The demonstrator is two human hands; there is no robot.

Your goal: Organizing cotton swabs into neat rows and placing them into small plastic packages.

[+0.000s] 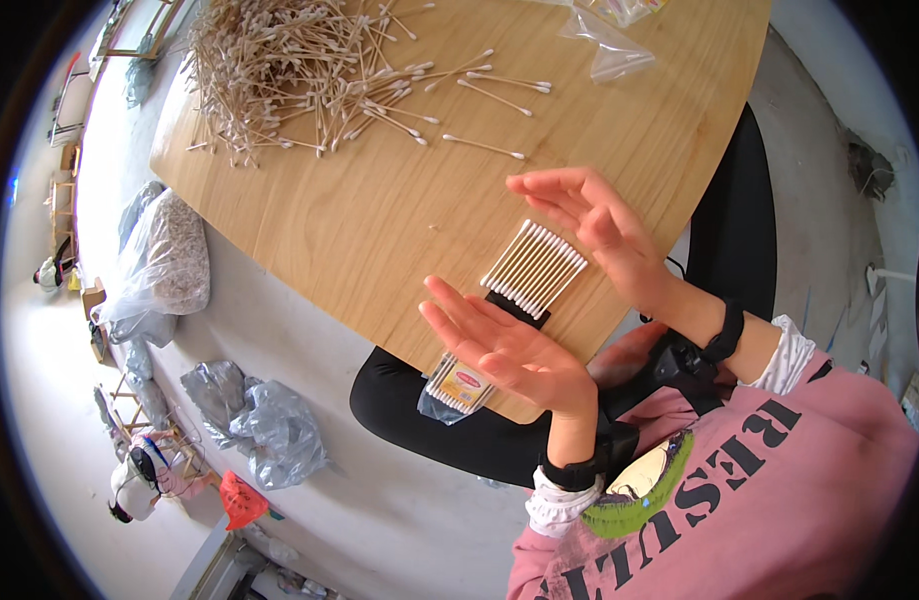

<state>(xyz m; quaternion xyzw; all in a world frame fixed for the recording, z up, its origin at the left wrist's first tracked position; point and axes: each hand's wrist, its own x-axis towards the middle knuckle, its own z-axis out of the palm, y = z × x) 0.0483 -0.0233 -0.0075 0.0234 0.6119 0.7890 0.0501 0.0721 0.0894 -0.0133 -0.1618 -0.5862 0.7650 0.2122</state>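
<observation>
A flat row of cotton swabs (533,270) lies side by side on the wooden table (359,240), near its edge. Under the lower end of the row, a black strip (519,309) shows in part. My left hand (514,352) is open beside the row's lower left, palm up and fingers stretched. On the other side, my right hand (601,232) hovers open at the row's upper right, fingers extended and slightly bent. Neither hand holds anything. Partly behind my left hand, a clear packet of cotton swabs (457,384) with a yellow and red label sits at the table's edge.
A large heap of loose cotton swabs (269,70) covers the table's far left, with several strays beside it. A clear plastic bag (614,52) lies at the far right. Filled bags (174,260) and grey plastic bags (279,430) stand on the floor; people work beyond.
</observation>
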